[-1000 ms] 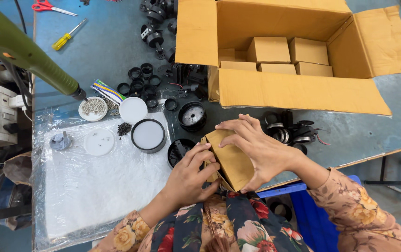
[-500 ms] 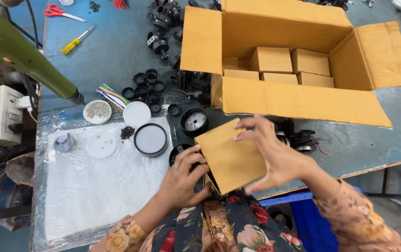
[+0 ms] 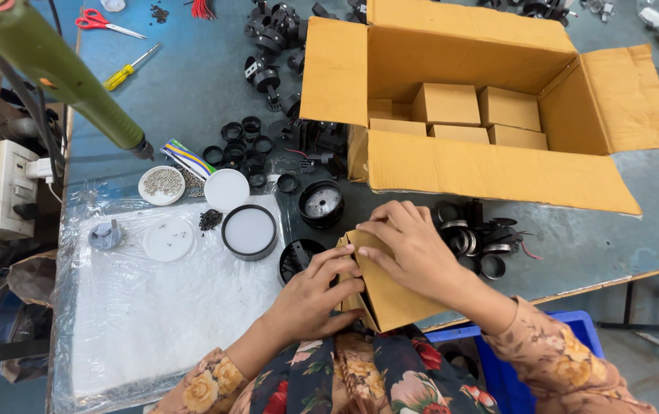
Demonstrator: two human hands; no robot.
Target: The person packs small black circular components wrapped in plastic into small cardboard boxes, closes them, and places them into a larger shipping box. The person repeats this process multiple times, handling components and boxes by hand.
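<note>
Lowered, tilted since earlier: small carton (image 3: 391, 295); light, crushable cardboard; left hand (image 3: 315, 295), right hand (image 3: 414, 249) both gripping edges.

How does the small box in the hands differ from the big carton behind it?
The small box is held at the table edge by the left hand and right hand; the big carton rests untouched. The small box is far smaller, while the big carton's flaps spread wide around several packed boxes. Both are plain brown cardboard.

Blue workbench (image 3: 191, 84), big open carton (image 3: 490, 165), plastic sheet (image 3: 153, 322), scissors (image 3: 103, 21), screwdriver (image 3: 131, 69), blk rings (image 3: 241, 142).
</note>
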